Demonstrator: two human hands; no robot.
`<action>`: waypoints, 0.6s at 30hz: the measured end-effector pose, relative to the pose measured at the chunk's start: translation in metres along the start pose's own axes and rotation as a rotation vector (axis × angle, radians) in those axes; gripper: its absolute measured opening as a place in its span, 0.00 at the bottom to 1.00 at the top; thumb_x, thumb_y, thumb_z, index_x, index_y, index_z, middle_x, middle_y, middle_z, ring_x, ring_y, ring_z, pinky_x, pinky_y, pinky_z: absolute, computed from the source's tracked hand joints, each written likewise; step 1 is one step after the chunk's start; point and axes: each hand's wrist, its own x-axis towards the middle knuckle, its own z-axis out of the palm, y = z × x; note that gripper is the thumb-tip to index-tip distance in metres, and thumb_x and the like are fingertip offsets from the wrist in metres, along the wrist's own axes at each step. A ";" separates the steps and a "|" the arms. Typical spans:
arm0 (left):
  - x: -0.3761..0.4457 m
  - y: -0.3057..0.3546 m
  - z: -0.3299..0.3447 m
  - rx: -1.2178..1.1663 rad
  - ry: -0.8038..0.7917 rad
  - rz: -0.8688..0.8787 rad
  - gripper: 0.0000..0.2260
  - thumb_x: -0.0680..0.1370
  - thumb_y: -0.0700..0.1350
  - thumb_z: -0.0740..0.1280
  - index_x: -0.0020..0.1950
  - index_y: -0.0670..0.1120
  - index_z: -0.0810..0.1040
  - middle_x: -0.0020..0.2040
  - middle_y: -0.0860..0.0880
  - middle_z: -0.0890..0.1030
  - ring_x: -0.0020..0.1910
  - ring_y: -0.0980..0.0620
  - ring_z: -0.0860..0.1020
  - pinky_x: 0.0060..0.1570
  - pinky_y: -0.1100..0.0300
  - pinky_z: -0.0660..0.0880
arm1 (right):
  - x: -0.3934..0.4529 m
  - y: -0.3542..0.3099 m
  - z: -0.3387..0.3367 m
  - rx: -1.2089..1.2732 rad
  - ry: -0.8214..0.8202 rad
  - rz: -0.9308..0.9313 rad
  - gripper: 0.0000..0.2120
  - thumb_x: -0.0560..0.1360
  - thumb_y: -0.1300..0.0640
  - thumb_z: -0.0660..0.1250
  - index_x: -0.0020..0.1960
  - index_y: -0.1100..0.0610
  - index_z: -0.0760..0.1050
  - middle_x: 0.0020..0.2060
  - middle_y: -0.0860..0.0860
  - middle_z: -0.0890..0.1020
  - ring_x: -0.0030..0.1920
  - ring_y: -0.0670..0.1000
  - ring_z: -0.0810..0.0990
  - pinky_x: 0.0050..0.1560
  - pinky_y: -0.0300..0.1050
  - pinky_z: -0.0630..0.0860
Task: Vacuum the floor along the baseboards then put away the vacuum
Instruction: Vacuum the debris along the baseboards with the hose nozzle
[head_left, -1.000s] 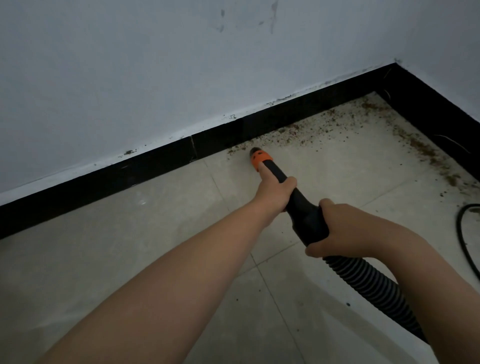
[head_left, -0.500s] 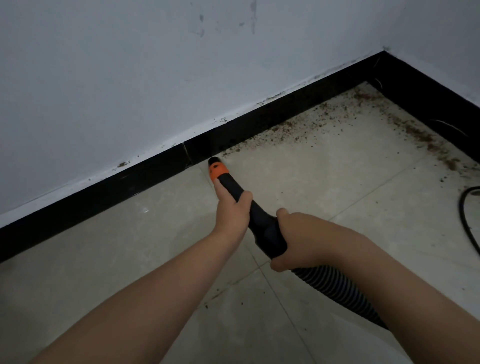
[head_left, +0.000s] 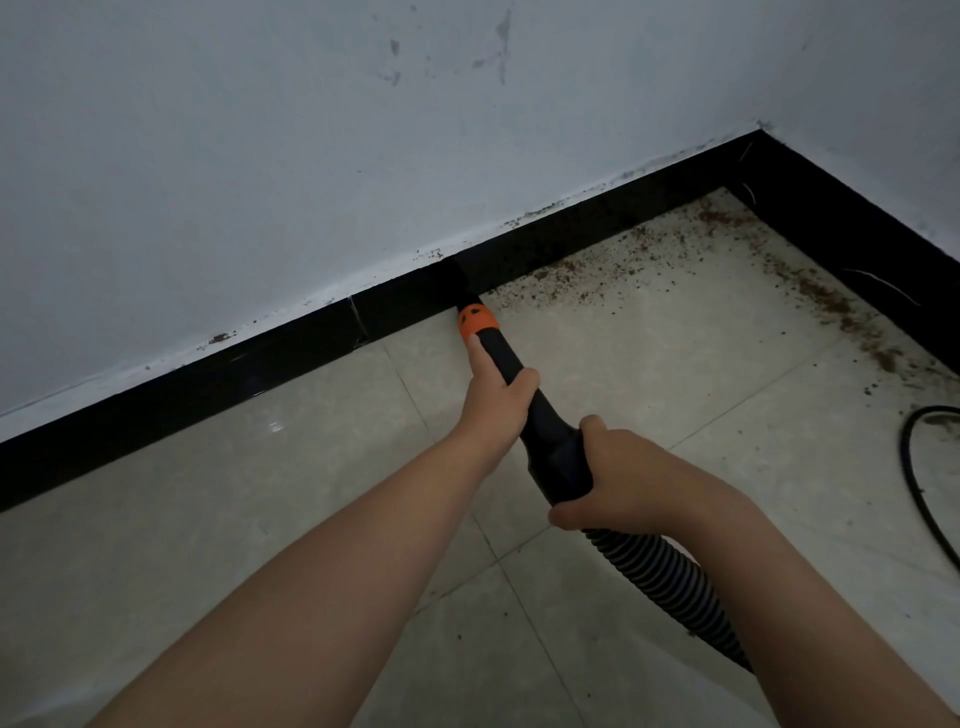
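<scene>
Hose: a black ribbed flexible vacuum hose (head_left: 660, 582) runs from the lower right up into the right hand.
Right hand: the right hand (head_left: 618, 480) is clenched around the wide rear end of the black plastic vacuum wand (head_left: 540, 421), just where the hose joins it.
Left hand: the left hand (head_left: 496, 395) grasps the wand further forward, fingers wrapped around it, forefinger stretched along it toward the orange plastic collar (head_left: 477, 319).
Floor: pale glossy floor tiles (head_left: 260, 493) lie under both arms.
Cable: a thin black cable (head_left: 917, 467) curves over the tiles at the right edge.
Nozzle: the dark tip beyond the orange collar meets the glossy black baseboard (head_left: 208, 384); its outline is lost against the black.
Dirt: brown crumbly debris (head_left: 623, 270) lies scattered along the baseboard to the right of the nozzle, up to the corner.
Wall: a white scuffed wall (head_left: 311, 156) rises above the baseboard.
</scene>
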 end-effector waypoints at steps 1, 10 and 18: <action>0.001 0.001 0.002 0.001 -0.011 0.000 0.33 0.80 0.42 0.57 0.76 0.52 0.37 0.61 0.45 0.69 0.50 0.49 0.71 0.49 0.58 0.70 | 0.000 0.003 0.000 0.004 0.005 0.005 0.21 0.68 0.50 0.73 0.48 0.54 0.61 0.39 0.47 0.72 0.36 0.44 0.73 0.30 0.36 0.68; 0.001 -0.001 0.013 0.033 -0.076 0.009 0.33 0.81 0.44 0.58 0.76 0.51 0.36 0.65 0.42 0.69 0.51 0.49 0.72 0.53 0.57 0.72 | -0.006 0.014 0.001 -0.008 0.020 0.030 0.22 0.68 0.49 0.72 0.49 0.55 0.61 0.39 0.47 0.72 0.35 0.44 0.73 0.30 0.35 0.69; -0.027 -0.012 -0.003 0.006 -0.008 0.056 0.33 0.81 0.44 0.58 0.76 0.53 0.38 0.62 0.50 0.66 0.50 0.55 0.71 0.50 0.64 0.70 | -0.021 -0.003 0.013 -0.082 -0.031 -0.042 0.20 0.69 0.48 0.71 0.43 0.51 0.58 0.38 0.47 0.71 0.33 0.43 0.71 0.30 0.36 0.68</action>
